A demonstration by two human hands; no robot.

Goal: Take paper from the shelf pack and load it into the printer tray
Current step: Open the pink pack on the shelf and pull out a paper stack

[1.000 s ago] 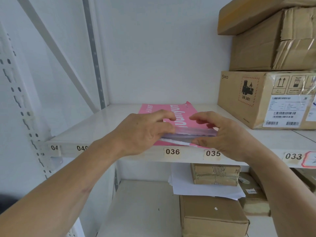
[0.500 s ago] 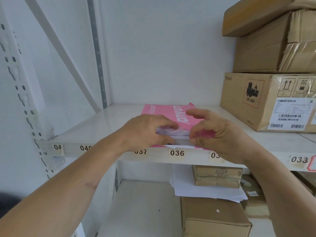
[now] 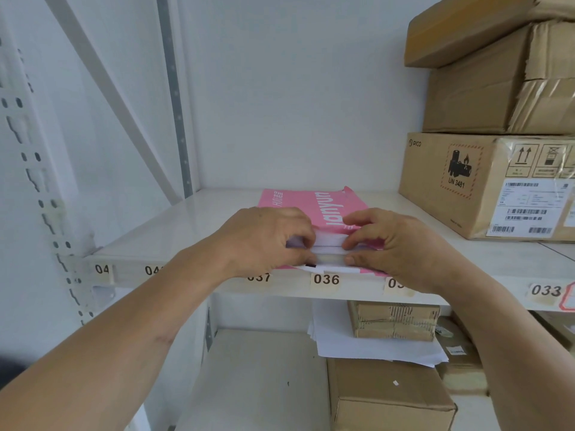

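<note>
Both hands pinch a sheaf of paper at the open end of the pack on the shelf.

The left hand (image 3: pixel 264 237) and right hand (image 3: pixel 395 241) are close together, fingers above and thumbs below clamped on the white paper (image 3: pixel 329 241) showing at the torn mouth of the pink pack (image 3: pixel 311 203), which lies at the front edge of the shelf (image 3: pixel 174 231) above label 036 (image 3: pixel 325 279). Cardboard boxes (image 3: pixel 485 181) stand well apart toward the right end. This looks like the separating step; next, the pinched sheaf should slide straight out toward the front edge without dragging the wrapper. No printer tray is in view.
</note>
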